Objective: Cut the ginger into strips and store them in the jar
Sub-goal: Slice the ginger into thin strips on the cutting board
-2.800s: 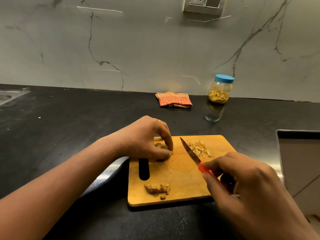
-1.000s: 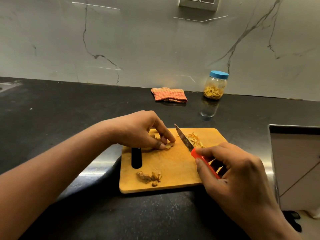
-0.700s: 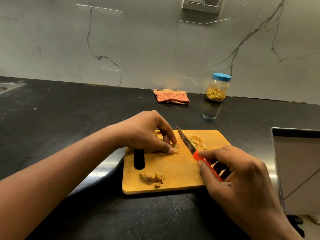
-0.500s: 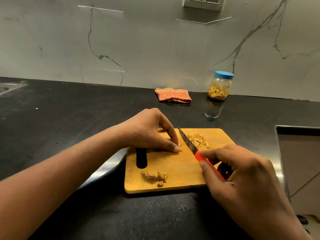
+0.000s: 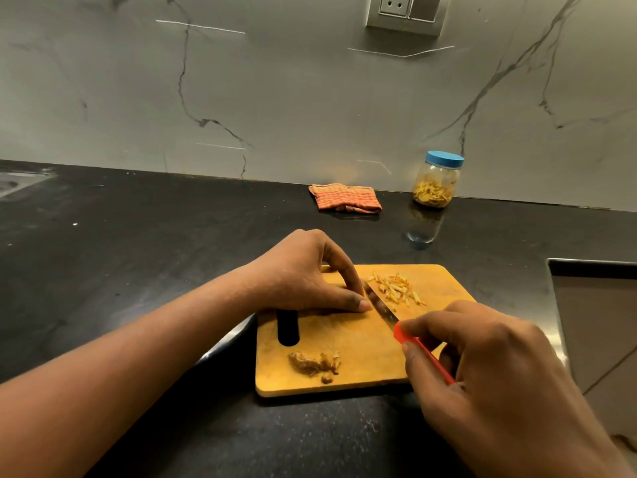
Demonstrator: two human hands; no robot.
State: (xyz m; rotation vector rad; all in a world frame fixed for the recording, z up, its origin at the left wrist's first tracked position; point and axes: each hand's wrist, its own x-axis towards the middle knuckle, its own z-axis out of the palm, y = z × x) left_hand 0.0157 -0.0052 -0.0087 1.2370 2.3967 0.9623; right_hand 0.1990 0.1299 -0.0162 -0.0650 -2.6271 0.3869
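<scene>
Black table (image 5: 138, 270) carries 1 board (image 5: 344, 339), 1 cloth (image 5: 346, 199) and 1 lidded, part-filled jar (image 5: 436, 181). Left hand's (image 5: 303, 274) fingers (image 5: 348, 301) curl down onto the board against the blade of 1 knife (image 5: 381, 307), hiding whatever they pin. Right hand (image 5: 482, 367) grips its red handle. 1 strip pile (image 5: 396, 289) lies behind the blade, 1 ginger lump (image 5: 315, 363) near the board's front edge.
</scene>
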